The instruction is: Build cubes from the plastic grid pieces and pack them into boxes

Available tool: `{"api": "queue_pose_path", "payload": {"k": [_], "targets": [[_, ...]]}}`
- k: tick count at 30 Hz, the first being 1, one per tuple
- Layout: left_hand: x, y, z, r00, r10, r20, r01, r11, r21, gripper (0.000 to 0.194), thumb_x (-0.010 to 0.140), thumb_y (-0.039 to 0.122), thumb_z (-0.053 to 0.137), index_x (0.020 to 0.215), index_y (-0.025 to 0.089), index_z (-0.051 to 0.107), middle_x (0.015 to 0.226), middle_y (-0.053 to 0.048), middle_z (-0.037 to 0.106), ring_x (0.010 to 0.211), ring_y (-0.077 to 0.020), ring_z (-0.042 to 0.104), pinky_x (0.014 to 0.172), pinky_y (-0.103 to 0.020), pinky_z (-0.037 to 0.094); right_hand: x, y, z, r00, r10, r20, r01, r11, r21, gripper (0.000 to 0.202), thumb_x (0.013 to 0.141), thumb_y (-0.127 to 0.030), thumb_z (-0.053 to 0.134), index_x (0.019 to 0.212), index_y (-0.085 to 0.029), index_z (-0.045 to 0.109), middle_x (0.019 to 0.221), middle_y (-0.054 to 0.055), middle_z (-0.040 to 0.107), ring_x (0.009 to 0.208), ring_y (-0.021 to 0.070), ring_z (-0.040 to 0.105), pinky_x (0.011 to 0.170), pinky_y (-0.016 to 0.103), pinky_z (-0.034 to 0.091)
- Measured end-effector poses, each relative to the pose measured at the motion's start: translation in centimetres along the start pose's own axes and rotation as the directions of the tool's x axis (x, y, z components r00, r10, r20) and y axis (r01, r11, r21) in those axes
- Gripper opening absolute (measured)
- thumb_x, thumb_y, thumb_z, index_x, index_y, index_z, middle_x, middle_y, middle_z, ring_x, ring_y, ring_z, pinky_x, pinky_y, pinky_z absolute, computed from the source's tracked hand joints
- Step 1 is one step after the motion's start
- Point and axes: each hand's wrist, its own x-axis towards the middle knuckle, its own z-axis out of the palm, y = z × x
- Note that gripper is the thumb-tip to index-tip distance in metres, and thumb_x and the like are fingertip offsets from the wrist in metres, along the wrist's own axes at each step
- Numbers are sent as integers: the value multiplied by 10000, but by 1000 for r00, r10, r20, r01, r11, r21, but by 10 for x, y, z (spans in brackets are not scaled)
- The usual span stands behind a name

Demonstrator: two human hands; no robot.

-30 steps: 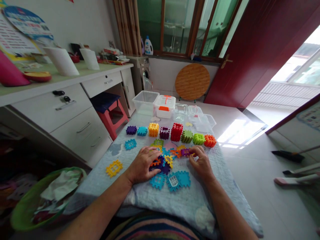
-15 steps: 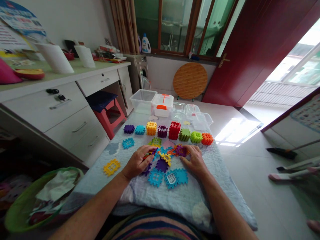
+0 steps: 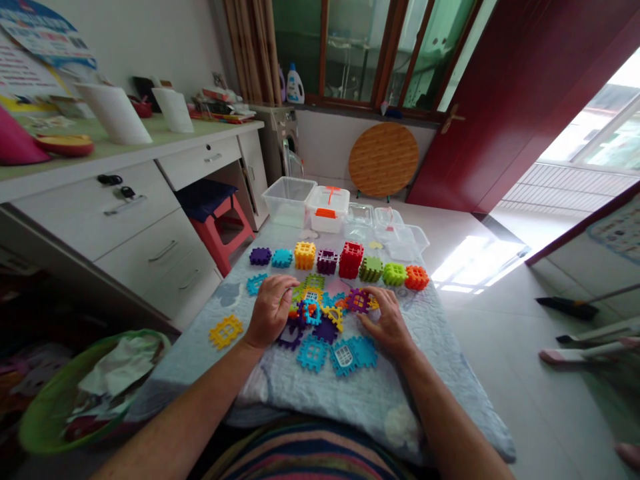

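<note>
A loose pile of notched plastic building tiles lies on the cloth-covered table between my hands. My left hand (image 3: 271,310) is at the pile's left edge, fingers stretched and apart, holding nothing that I can see. Next to its fingertips is a small light-blue tile (image 3: 312,312). On the pile's other side, my right hand (image 3: 389,320) has thumb and fingers spread about a purple window tile (image 3: 358,301), without a visible grip. A dark purple tile (image 3: 326,329) and light-blue tiles (image 3: 313,353) lie nearer to me. One yellow window tile (image 3: 226,331) sits apart at left.
Behind the pile runs a row of assembled cubes, with a tall red block (image 3: 351,260) among them. Clear plastic bins (image 3: 289,200) and a lidded box (image 3: 328,209) stand at the far edge. A green laundry basket (image 3: 37,417) is at left, below the white drawers (image 3: 125,207).
My left hand has let go of the light-blue tile and drawn left and slightly up. The purple window tile has shifted a little left from my right hand. The view has moved slightly.
</note>
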Motion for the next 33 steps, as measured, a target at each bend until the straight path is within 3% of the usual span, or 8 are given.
{"api": "queue_pose_path", "payload": {"k": [2, 4, 8, 11, 16, 21, 27, 33], "targets": [[6, 8, -4, 998, 63, -8, -62, 997, 54, 228, 946, 211, 421, 1070, 203, 612, 1131, -72, 639, 1135, -224, 534, 1045, -433, 392, 0, 0, 2, 1000, -3, -13, 3, 1000, 10, 534, 785, -241, 670, 1291, -230, 499, 1174, 95, 622, 1083, 282, 532, 957, 479, 453], [15, 20, -2, 982, 138, 126, -146, 987, 62, 237, 928, 217, 471, 1129, 206, 597, 1171, -70, 635, 1166, -226, 517, 1065, -424, 379, -1, -1, 4, 1000, -12, -23, 13, 1000, 21, 589, 791, -247, 675, 1340, -230, 461, 1169, 96, 627, 1079, 277, 535, 952, 474, 462], [38, 50, 18, 825, 223, 520, -304, 950, 75, 453, 833, 298, 639, 1262, 185, 545, 1314, -93, 582, 1255, -273, 456, 1106, -442, 332, -1, -5, 6, 999, -48, -25, 49, 998, 32, 684, 792, -244, 680, 1411, -246, 387, 1186, 85, 635, 1095, 277, 533, 975, 487, 449], [51, 67, 37, 751, 180, 636, -346, 926, 147, 532, 768, 357, 711, 1234, 153, 556, 1273, -123, 594, 1232, -307, 464, 1063, -450, 358, -2, -8, 6, 997, -67, -36, 69, 997, 37, 715, 788, -236, 679, 1429, -254, 363, 1202, 85, 624, 1116, 281, 528, 985, 493, 447], [56, 76, 51, 719, 152, 678, -387, 898, 209, 391, 770, 320, 685, 1123, 175, 602, 1076, -104, 656, 1069, -284, 552, 975, -434, 389, -4, -10, 7, 995, -80, -51, 83, 995, 62, 698, 789, -220, 668, 1418, -257, 368, 1211, 91, 600, 1130, 282, 521, 978, 484, 463], [60, 69, 42, 725, 161, 670, -394, 894, 212, 379, 766, 317, 656, 1118, 190, 599, 1044, -87, 665, 1043, -276, 562, 996, -442, 360, -2, -13, 5, 994, -91, -57, 94, 994, 60, 719, 787, -203, 640, 1436, -248, 333, 1299, 107, 538, 1199, 292, 480, 1024, 512, 431], [113, 37, 16, 799, 63, 598, -344, 864, 368, 480, 736, 339, 660, 1184, 188, 580, 1160, -104, 630, 1113, -289, 537, 994, -430, 365, -4, -5, 1, 990, -2, -144, 11, 998, 60, 692, 803, -204, 606, 1435, -247, 327, 1286, 118, 517, 1176, 286, 490, 1005, 526, 443], [164, 27, 20, 688, -135, 713, -343, 805, 484, 464, 685, 331, 668, 1133, 215, 632, 1180, -98, 625, 1142, -322, 524, 958, -444, 386, -6, 4, 1, 991, 59, -123, -45, 993, 112, 694, 790, -181, 586, 1431, -256, 330, 1255, 114, 522, 1077, 260, 544, 907, 475, 510]]}}
